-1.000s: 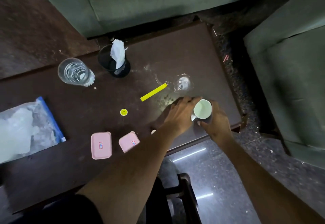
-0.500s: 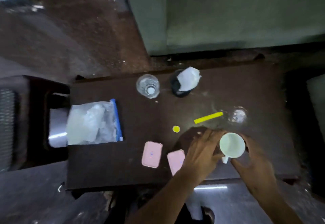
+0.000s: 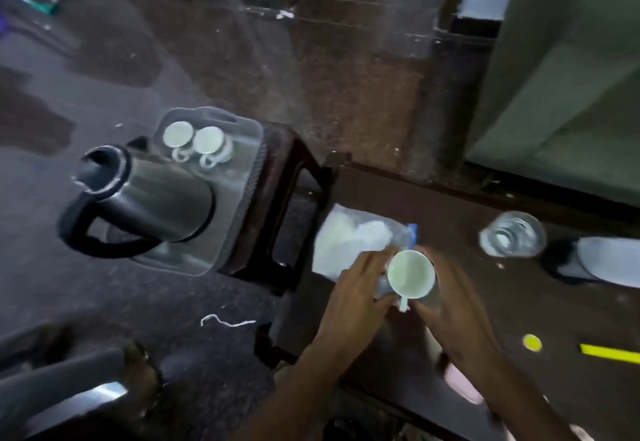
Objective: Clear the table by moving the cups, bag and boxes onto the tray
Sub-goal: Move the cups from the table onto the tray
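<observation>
Hands are seen from the head camera, cupped on either side of a white cup [image 3: 411, 273]: the left hand [image 3: 356, 297] is curled against its left wall and the right hand [image 3: 459, 312] against its right wall, with the cup's small handle pointing back between the two thumbs. Whether the cup is lifted or rests on something cannot be told through the blur. Just beyond the left hand's fingertips, partly under the cup, a clear bag [image 3: 353, 240] with a blue strip lies on the dark table [image 3: 433, 205]. Far out to the left of the left hand, on a dark stool [image 3: 294, 177], a clear tray [image 3: 239, 177] is seen carrying a steel kettle [image 3: 145, 198] and two white cups [image 3: 195, 141] side by side. Beyond and to the right of the right hand, a drinking glass [image 3: 512, 234] stands on the table, with a black holder [image 3: 588, 260] of white tissue further right. Near the right wrist something pink [image 3: 460, 385] shows, blurred. Further right lie a yellow disc [image 3: 532, 342] and a yellow strip [image 3: 611, 352].
</observation>
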`<state>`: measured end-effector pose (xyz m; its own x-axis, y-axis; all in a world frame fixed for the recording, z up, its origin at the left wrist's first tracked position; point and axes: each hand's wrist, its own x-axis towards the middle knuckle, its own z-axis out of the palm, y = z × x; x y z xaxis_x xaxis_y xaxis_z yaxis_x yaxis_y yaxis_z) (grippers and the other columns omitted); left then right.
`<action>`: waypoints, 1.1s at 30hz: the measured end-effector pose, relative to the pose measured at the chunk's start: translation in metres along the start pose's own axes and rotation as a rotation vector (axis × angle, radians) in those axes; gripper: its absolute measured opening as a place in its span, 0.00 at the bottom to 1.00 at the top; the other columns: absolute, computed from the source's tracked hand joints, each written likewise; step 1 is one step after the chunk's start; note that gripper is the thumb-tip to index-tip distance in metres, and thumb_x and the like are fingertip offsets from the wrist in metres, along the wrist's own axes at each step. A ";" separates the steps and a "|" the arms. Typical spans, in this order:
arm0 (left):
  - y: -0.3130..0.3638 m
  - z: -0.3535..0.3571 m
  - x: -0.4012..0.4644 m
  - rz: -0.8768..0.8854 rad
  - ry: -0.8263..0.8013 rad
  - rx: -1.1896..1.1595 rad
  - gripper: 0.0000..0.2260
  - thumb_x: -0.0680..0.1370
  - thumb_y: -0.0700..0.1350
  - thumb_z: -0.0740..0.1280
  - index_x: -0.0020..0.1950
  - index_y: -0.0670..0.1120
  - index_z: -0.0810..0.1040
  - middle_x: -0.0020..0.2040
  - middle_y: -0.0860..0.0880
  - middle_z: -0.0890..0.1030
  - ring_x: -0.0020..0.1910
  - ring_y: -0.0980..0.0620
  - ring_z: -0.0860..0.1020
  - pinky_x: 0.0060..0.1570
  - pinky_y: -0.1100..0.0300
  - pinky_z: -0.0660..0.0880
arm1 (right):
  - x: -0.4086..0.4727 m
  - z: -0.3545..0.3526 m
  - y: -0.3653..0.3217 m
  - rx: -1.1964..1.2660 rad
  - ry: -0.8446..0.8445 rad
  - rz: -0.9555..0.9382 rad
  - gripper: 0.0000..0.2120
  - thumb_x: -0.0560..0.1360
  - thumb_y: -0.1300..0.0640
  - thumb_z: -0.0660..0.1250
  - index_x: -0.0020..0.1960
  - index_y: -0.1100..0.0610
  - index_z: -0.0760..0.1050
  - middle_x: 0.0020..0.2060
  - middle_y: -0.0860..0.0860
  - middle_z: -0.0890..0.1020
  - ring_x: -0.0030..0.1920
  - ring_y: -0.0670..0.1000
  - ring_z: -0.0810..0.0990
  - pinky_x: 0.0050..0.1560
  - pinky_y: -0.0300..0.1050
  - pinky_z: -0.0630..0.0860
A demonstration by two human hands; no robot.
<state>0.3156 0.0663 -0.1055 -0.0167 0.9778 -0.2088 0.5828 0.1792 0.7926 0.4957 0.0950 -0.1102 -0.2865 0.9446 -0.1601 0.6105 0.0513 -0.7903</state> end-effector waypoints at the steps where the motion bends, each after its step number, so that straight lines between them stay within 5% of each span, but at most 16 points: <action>1: -0.012 -0.024 0.003 -0.003 0.042 0.001 0.29 0.75 0.44 0.74 0.76 0.53 0.74 0.69 0.56 0.77 0.65 0.53 0.79 0.64 0.49 0.78 | 0.018 0.016 -0.020 0.010 -0.020 -0.010 0.32 0.73 0.55 0.76 0.74 0.59 0.72 0.69 0.52 0.77 0.69 0.52 0.75 0.70 0.45 0.69; 6: -0.062 -0.139 0.025 -0.025 0.244 0.013 0.29 0.78 0.44 0.72 0.79 0.56 0.71 0.71 0.57 0.76 0.70 0.56 0.76 0.69 0.51 0.75 | 0.102 0.079 -0.120 -0.079 -0.077 -0.183 0.33 0.73 0.54 0.72 0.77 0.54 0.70 0.71 0.49 0.75 0.70 0.46 0.72 0.72 0.34 0.62; 11: -0.101 -0.215 0.054 -0.091 0.406 0.006 0.30 0.81 0.44 0.71 0.83 0.53 0.68 0.77 0.52 0.75 0.72 0.51 0.76 0.69 0.53 0.75 | 0.178 0.129 -0.194 -0.180 -0.157 -0.318 0.40 0.71 0.59 0.78 0.79 0.50 0.65 0.72 0.50 0.75 0.72 0.54 0.74 0.71 0.51 0.73; 15: -0.112 -0.235 0.068 -0.128 0.448 -0.123 0.27 0.83 0.42 0.66 0.83 0.49 0.66 0.77 0.49 0.76 0.73 0.49 0.76 0.69 0.54 0.75 | 0.217 0.157 -0.216 -0.225 -0.179 -0.333 0.38 0.72 0.59 0.77 0.78 0.51 0.66 0.72 0.52 0.75 0.72 0.55 0.74 0.70 0.53 0.73; 21: -0.114 -0.231 0.077 -0.230 0.462 -0.352 0.29 0.80 0.29 0.66 0.80 0.45 0.69 0.70 0.51 0.81 0.67 0.60 0.77 0.65 0.73 0.70 | 0.250 0.186 -0.225 -0.421 -0.152 -0.287 0.35 0.70 0.59 0.78 0.74 0.54 0.68 0.69 0.54 0.75 0.68 0.61 0.76 0.67 0.60 0.74; 24: -0.118 -0.233 0.084 -0.273 0.440 -0.404 0.28 0.80 0.30 0.66 0.80 0.43 0.69 0.72 0.47 0.80 0.70 0.53 0.78 0.69 0.61 0.73 | 0.257 0.195 -0.224 -0.515 -0.173 -0.290 0.35 0.69 0.61 0.78 0.73 0.56 0.68 0.71 0.54 0.74 0.69 0.61 0.76 0.70 0.60 0.72; 28: -0.118 -0.237 0.092 -0.284 0.435 -0.436 0.26 0.81 0.37 0.69 0.80 0.45 0.69 0.71 0.47 0.81 0.70 0.51 0.78 0.67 0.57 0.75 | 0.268 0.204 -0.221 -0.589 -0.133 -0.316 0.35 0.68 0.62 0.77 0.72 0.58 0.69 0.67 0.57 0.78 0.66 0.62 0.77 0.71 0.59 0.70; 33: -0.118 -0.236 0.105 -0.310 0.380 -0.474 0.36 0.72 0.44 0.60 0.83 0.44 0.66 0.73 0.45 0.79 0.73 0.47 0.77 0.71 0.51 0.75 | 0.280 0.205 -0.212 -0.714 -0.092 -0.315 0.35 0.69 0.56 0.78 0.73 0.57 0.69 0.64 0.57 0.79 0.66 0.61 0.74 0.69 0.56 0.67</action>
<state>0.0531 0.1735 -0.0862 -0.4602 0.8284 -0.3194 0.0880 0.4005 0.9120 0.1350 0.2823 -0.1089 -0.5661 0.8218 -0.0647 0.8082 0.5379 -0.2398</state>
